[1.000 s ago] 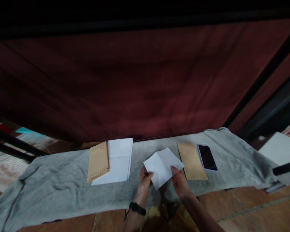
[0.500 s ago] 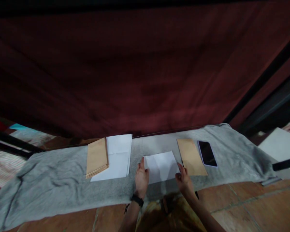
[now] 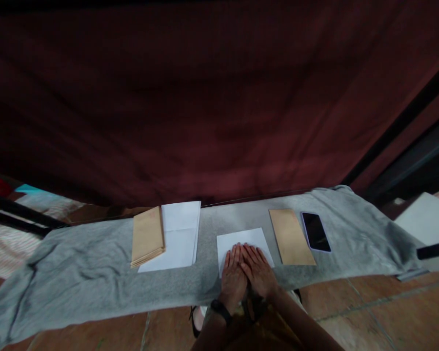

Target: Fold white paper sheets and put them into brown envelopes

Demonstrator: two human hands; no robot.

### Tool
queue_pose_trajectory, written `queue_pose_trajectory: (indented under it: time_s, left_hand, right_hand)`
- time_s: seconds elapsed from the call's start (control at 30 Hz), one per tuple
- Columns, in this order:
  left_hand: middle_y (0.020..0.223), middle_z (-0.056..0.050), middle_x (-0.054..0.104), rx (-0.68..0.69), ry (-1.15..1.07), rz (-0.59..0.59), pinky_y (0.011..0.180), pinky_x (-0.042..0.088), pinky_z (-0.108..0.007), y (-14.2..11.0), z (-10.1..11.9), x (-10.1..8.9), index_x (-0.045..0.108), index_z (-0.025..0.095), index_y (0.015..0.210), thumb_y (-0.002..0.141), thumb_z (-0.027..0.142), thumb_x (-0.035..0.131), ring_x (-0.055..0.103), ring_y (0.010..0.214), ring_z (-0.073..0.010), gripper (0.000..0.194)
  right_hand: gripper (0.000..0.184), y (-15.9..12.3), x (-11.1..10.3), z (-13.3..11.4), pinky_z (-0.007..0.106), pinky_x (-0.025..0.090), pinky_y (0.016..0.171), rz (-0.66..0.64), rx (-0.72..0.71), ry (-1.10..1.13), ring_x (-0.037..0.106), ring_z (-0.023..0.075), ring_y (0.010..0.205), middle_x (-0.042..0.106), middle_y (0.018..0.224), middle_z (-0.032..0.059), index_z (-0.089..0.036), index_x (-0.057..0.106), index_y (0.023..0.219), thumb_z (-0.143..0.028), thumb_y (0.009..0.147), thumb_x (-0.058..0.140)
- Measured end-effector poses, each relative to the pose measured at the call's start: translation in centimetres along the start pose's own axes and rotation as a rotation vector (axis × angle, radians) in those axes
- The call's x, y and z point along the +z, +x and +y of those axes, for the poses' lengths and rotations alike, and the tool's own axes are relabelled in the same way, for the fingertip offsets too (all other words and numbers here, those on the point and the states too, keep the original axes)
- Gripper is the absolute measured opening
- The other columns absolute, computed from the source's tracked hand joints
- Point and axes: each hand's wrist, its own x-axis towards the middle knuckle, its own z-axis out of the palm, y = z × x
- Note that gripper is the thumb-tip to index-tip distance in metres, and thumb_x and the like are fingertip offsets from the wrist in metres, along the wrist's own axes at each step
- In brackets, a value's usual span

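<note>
A white sheet of paper, seemingly folded, lies on the grey cloth in front of me. My left hand rests flat on its near left part, fingers stretched forward. Close beside it, my right hand lies flat on the same sheet, and the two hands touch near the middle. The sheet's near middle is hidden under them. To the right of the sheet is a single brown envelope. On the left, a stack of brown envelopes partly covers larger white sheets.
A phone in a pale purple case lies right of the single envelope. The grey cloth covers a long, narrow surface, wrinkled at left. Behind it hangs a dark red curtain. Tiled floor shows along the front.
Both hands have left the sheet's side edges and come together on top of it, fingers now laid flat. The envelopes and phone stay in place.
</note>
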Motion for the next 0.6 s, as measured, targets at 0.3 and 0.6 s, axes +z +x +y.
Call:
queue_pose_trajectory:
  time_s: [0.3,0.6]
  left_hand:
    - [0.160,-0.010,0.039,-0.114,0.078,0.103,0.123,0.030,-0.048,-1.5,-3.3,-1.0,0.029,0.016,0.157,0.098,0.019,0.034,0.031,0.150,-0.0226,0.059]
    - [0.159,-0.014,0.039,-0.236,0.064,0.164,0.123,0.030,-0.051,-0.9,-3.6,-1.9,0.027,0.014,0.158,0.099,0.020,0.033,0.031,0.150,-0.0263,0.059]
  right_hand:
    - [0.061,-2.5,0.7,3.3,0.046,0.033,0.119,0.176,0.076,-0.149,0.043,0.0266,0.143,0.041,0.158,0.0134,-0.017,0.026,0.159,-0.041,0.105,0.039]
    - [0.064,-3.0,0.5,3.6,0.047,0.036,0.117,0.193,0.100,-0.130,0.044,0.0289,0.142,0.039,0.159,0.0141,-0.016,0.024,0.160,-0.041,0.104,0.039]
